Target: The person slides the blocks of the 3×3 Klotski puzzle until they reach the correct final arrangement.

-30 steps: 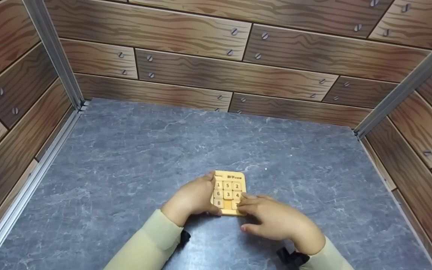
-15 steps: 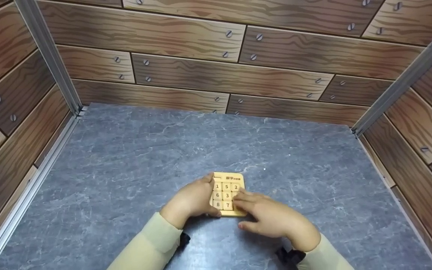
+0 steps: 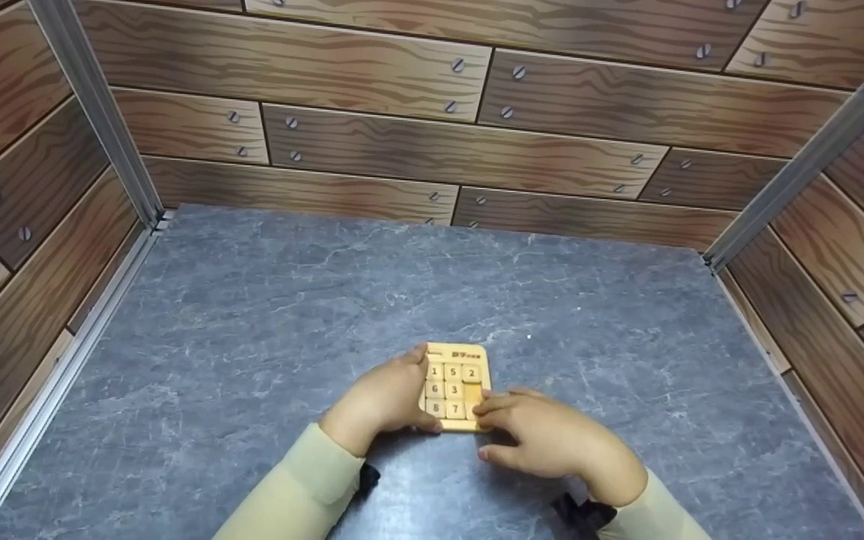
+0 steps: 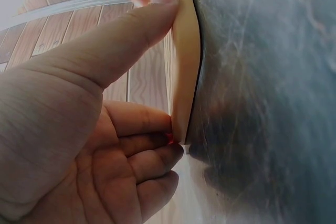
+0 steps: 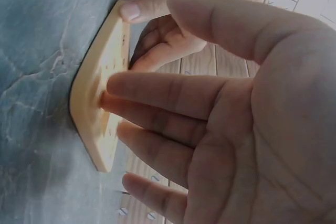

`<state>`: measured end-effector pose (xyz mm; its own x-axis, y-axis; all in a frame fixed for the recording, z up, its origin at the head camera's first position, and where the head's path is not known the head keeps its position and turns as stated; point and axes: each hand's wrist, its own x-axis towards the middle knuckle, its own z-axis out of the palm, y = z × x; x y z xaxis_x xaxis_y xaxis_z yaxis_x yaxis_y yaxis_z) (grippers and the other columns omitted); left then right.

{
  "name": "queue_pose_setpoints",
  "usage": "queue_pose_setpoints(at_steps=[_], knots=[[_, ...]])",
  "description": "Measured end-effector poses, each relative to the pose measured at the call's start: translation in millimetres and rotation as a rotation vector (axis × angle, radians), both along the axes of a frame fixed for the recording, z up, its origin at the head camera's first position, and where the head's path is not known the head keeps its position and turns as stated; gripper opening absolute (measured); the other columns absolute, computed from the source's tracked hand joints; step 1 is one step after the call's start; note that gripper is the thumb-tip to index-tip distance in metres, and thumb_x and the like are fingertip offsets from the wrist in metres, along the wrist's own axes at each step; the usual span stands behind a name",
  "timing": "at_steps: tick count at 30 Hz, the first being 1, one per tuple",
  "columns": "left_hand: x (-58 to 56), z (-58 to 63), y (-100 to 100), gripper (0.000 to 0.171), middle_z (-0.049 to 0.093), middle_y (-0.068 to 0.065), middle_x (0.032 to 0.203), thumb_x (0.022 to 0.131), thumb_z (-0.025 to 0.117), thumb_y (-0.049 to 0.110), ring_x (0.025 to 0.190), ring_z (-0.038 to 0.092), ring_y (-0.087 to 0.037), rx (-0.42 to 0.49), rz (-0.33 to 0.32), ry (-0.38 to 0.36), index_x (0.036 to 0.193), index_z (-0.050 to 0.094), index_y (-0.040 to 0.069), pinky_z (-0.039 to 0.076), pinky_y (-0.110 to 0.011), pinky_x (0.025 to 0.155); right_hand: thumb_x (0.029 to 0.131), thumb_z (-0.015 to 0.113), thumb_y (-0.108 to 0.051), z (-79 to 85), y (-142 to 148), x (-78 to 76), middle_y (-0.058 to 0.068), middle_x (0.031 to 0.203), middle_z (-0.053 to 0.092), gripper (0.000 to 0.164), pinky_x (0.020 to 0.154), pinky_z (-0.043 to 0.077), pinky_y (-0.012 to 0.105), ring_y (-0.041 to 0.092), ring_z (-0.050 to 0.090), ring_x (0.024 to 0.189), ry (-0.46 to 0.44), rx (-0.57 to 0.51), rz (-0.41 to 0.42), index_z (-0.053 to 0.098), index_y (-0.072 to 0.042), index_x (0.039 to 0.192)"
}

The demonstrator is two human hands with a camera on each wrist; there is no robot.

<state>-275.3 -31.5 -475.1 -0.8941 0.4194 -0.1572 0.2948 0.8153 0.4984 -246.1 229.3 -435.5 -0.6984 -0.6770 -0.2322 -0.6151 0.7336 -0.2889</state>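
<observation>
On the number puzzle [image 3: 454, 390], left grip [image 3: 389, 391] clamped, right grip [image 3: 541, 436] spread, bare slot [image 3: 472, 392] now middle-right.

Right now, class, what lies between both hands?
The yellow number puzzle: in the head view, the left hand holds its left side, the right hand touches its right.

Wood-plank-patterned walls [image 3: 372, 71] and grey metal posts [image 3: 98, 105] border a blue-grey, marble-veined surface [image 3: 312, 300].

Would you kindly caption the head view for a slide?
The left hand holds a yellow rectangular number puzzle on a marbled blue-grey tabletop; the right hand touches its lower right part.
</observation>
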Motion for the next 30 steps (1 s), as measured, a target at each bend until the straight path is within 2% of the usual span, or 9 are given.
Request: queue_pose_setpoints(at_steps=[3, 6, 11, 15, 24, 30], knots=[[-0.4, 0.0, -0.8, 0.117, 0.037, -0.023, 0.183, 0.081, 0.102, 0.043, 0.163, 0.050, -0.044, 0.009, 0.002, -0.003, 0.168, 0.044, -0.008, 0.042, -0.051, 0.138, 0.106, 0.073, -0.048, 1.4, -0.7, -0.1, 0.008, 0.151, 0.076, 0.050, 0.135, 0.041, 0.066, 0.034, 0.064, 0.152, 0.017, -0.005, 0.025, 0.081, -0.009, 0.136], [-0.9, -0.5, -1.4, 0.117, 0.037, -0.022, 0.183, 0.080, 0.103, 0.042, 0.163, 0.051, -0.044, 0.016, 0.004, -0.005, 0.168, 0.044, -0.008, 0.043, -0.051, 0.138, 0.107, 0.073, -0.048, -2.4, -2.1, -1.6, 0.010, 0.158, 0.071, 0.052, 0.135, 0.042, 0.066, 0.036, 0.062, 0.154, 0.035, -0.025, 0.027, 0.078, -0.010, 0.142], [-0.7, -1.0, -1.0, 0.118, 0.037, -0.021, 0.183, 0.081, 0.103, 0.043, 0.163, 0.051, -0.044, 0.007, 0.008, -0.009, 0.169, 0.043, -0.007, 0.043, -0.051, 0.138, 0.108, 0.073, -0.049, -16.0, -5.9, -6.3, 0.007, 0.178, 0.052, 0.068, 0.139, 0.035, 0.065, 0.038, 0.044, 0.169, 0.010, -0.062, 0.024, 0.061, -0.013, 0.164], [-0.7, -0.4, 0.3, 0.118, 0.037, -0.022, 0.183, 0.081, 0.103, 0.043, 0.162, 0.052, -0.044, 0.003, 0.006, -0.006, 0.169, 0.043, -0.008, 0.043, -0.051, 0.138, 0.107, 0.073, -0.049, -20.8, -5.9, -8.8, 0.005, 0.181, 0.047, 0.074, 0.141, 0.031, 0.066, 0.037, 0.036, 0.173, -0.017, -0.066, 0.010, 0.054, -0.013, 0.169], [-0.3, -0.1, 0.5, 0.119, 0.038, -0.021, 0.183, 0.080, 0.103, 0.042, 0.161, 0.053, -0.043, 0.016, 0.012, -0.011, 0.169, 0.043, -0.008, 0.045, -0.050, 0.137, 0.106, 0.075, -0.045, -10.1, 1.0, -7.6, 0.014, 0.172, 0.058, 0.070, 0.137, 0.036, 0.070, 0.042, 0.051, 0.163, -0.002, -0.024, -0.078, 0.061, -0.007, 0.162], [-0.8, -1.3, -0.1, 0.118, 0.037, -0.021, 0.183, 0.080, 0.103, 0.042, 0.160, 0.053, -0.044, 0.018, 0.008, -0.004, 0.169, 0.043, -0.008, 0.045, -0.051, 0.136, 0.106, 0.076, -0.044, -8.7, 3.5, -10.3, 0.015, 0.169, 0.061, 0.066, 0.135, 0.039, 0.071, 0.043, 0.055, 0.160, -0.001, -0.031, -0.077, 0.065, -0.006, 0.159]])
